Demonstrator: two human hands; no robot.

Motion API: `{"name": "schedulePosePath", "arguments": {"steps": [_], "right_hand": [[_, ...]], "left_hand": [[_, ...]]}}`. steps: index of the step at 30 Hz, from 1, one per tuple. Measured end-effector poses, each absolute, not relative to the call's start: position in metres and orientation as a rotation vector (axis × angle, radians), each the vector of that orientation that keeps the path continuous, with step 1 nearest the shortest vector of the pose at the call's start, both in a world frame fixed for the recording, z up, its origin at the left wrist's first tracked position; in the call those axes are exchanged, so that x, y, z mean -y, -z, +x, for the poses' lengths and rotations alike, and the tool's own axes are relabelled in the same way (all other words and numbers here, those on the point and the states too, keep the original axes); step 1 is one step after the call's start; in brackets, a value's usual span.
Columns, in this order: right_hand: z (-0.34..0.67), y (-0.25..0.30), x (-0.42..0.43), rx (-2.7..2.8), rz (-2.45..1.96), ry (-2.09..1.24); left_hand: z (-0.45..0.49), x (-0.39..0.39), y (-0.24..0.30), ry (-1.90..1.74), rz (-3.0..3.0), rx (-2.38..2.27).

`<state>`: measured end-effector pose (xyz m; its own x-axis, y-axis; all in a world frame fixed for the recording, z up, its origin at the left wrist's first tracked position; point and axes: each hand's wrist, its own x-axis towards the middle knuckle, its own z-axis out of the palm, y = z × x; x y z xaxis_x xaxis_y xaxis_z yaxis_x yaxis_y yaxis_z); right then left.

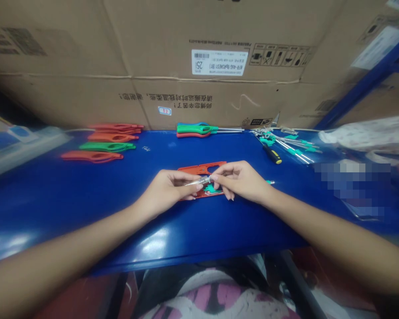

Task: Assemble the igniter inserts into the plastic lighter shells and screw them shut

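Observation:
Both of my hands meet at the middle of the blue table (86,195). My left hand (168,188) and my right hand (241,179) each pinch one end of a thin metal tube (198,181). Under them lies an open red plastic shell (199,169) with a green part (212,189) inside it. The right hand's fingers cover part of the shell.
Red and green lighter bodies (106,146) lie at the back left, a stacked green, red and blue set (199,130) at the back centre. Metal tubes with green ends (292,144) and a black-and-yellow screwdriver (272,154) lie at the right. Cardboard boxes (186,53) stand behind.

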<state>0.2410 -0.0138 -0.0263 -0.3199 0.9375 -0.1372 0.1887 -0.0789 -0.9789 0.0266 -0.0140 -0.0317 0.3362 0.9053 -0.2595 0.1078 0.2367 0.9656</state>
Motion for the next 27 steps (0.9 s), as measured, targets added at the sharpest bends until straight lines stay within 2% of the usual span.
{"name": "schedulePosePath", "arguments": {"steps": [19, 27], "right_hand": [[0.2408, 0.0258, 0.0149, 1.547, -1.296, -1.410], [0.2470, 0.0249, 0.0123, 1.662, -1.293, -1.434]], "left_hand": [[0.0259, 0.0150, 0.0380, -0.749, 1.228, -1.085], [0.0221, 0.0112, 0.0294, -0.629, 1.383, -1.076]]}}
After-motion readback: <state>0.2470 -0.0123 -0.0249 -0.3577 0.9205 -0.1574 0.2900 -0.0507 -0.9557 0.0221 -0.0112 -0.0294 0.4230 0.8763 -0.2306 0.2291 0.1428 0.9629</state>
